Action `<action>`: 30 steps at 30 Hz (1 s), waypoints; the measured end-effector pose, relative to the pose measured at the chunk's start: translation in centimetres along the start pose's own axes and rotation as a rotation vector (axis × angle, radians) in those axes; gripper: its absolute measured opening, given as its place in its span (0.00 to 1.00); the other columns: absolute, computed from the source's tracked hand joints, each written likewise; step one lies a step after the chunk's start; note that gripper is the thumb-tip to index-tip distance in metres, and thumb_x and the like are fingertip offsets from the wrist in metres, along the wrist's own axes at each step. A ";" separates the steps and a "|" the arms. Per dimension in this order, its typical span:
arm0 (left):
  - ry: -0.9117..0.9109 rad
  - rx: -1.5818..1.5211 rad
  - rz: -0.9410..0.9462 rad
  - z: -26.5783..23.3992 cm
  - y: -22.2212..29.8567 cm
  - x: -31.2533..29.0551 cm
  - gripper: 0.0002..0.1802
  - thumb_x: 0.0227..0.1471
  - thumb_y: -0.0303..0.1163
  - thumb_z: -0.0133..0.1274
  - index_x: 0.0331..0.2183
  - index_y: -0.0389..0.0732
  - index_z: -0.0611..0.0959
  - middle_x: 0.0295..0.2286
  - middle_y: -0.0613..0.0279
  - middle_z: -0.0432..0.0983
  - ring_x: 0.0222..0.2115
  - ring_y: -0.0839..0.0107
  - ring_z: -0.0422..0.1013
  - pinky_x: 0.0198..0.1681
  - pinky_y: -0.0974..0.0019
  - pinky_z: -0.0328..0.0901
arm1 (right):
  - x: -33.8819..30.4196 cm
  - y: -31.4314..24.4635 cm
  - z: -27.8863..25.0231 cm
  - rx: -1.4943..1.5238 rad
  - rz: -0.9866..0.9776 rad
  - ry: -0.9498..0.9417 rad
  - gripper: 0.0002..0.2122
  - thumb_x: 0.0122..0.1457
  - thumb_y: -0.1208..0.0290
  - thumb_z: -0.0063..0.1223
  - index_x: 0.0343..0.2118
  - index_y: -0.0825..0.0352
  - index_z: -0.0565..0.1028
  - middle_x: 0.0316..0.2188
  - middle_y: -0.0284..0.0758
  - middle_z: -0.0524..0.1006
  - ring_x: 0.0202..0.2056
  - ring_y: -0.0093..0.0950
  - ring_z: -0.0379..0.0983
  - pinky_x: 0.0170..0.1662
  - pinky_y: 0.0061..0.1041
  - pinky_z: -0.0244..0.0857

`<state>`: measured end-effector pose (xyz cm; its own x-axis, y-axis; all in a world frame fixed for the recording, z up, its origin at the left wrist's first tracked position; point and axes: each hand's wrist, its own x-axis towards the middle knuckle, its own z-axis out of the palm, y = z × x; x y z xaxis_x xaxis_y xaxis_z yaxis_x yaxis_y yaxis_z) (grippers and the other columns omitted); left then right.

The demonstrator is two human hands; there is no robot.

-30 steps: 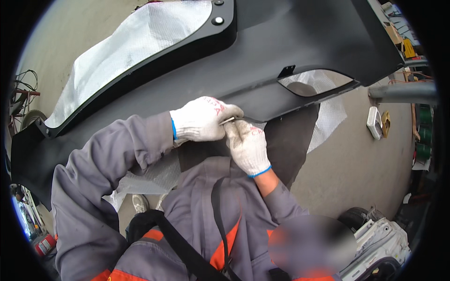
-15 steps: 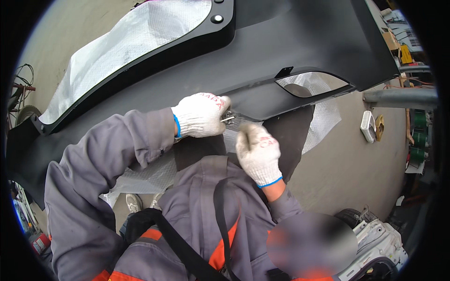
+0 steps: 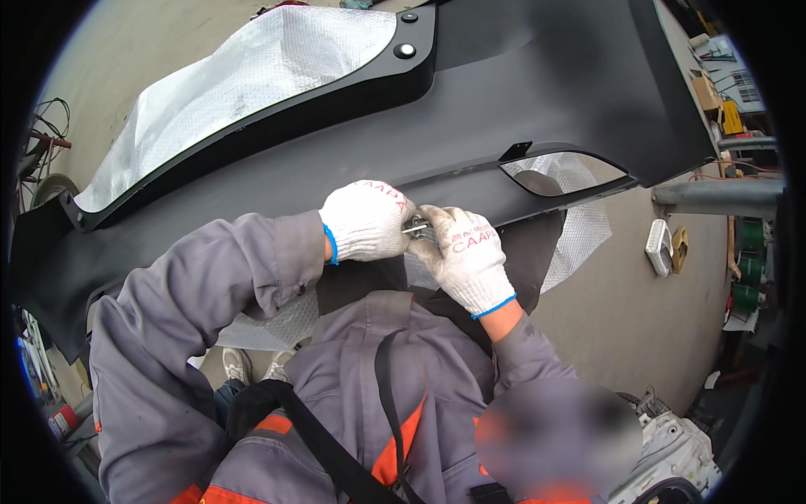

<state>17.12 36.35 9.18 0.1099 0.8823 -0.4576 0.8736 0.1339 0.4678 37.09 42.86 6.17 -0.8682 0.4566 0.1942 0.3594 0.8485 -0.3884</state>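
A large black car body panel (image 3: 336, 155) lies across in front of me, with a curved cut-out on its left and a slanted opening near its right end. At its near edge my left hand (image 3: 367, 221), in a white knitted glove, is closed around a small metal piece (image 3: 415, 227) with a thin pin-like bar. What exactly the piece is cannot be made out. My right hand (image 3: 464, 259), gloved alike, meets it from the right, thumb and forefinger pinched at the piece. The fingertips hide much of it and where it touches the panel.
Silvery bubble wrap (image 3: 227, 80) shows beneath the panel. At the right, a grey metal pipe (image 3: 718, 196) runs in beside a white tray-like item (image 3: 660, 248) on the floor. A white machine-like part (image 3: 680, 449) stands low right, a wheel (image 3: 52, 189) far left.
My right hand has moved up and left, from apart to meeting the left hand at the metal piece. My left hand stays at the panel's near edge.
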 end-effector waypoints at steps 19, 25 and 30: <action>-0.015 -0.052 -0.057 1.8 -0.3 1.2 0.25 0.58 0.49 0.58 0.46 0.37 0.86 0.40 0.44 0.82 0.43 0.44 0.78 0.48 0.49 0.73 | 0.6 2.2 1.3 -0.034 -0.024 -0.099 0.20 0.58 0.52 0.62 0.45 0.62 0.79 0.31 0.36 0.81 0.33 0.37 0.81 0.35 0.38 0.74; -0.043 -0.130 -0.073 0.9 -0.8 0.7 0.20 0.49 0.44 0.59 0.39 0.40 0.88 0.33 0.44 0.83 0.39 0.45 0.80 0.44 0.50 0.75 | 1.1 0.1 -0.4 0.243 -0.017 0.031 0.14 0.59 0.64 0.64 0.44 0.65 0.78 0.34 0.39 0.79 0.37 0.40 0.80 0.40 0.38 0.75; -0.036 -0.171 -0.100 -0.6 -0.3 0.0 0.20 0.44 0.44 0.59 0.33 0.40 0.90 0.29 0.42 0.83 0.36 0.44 0.81 0.42 0.51 0.76 | 2.6 -1.8 3.5 0.187 0.094 0.518 0.08 0.61 0.70 0.60 0.27 0.65 0.77 0.24 0.38 0.75 0.26 0.41 0.74 0.29 0.39 0.69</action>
<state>16.60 36.55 9.51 0.0459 0.8443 -0.5339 0.7879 0.2979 0.5389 33.02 41.61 4.20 -0.5372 0.6395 0.5500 0.3189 0.7577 -0.5694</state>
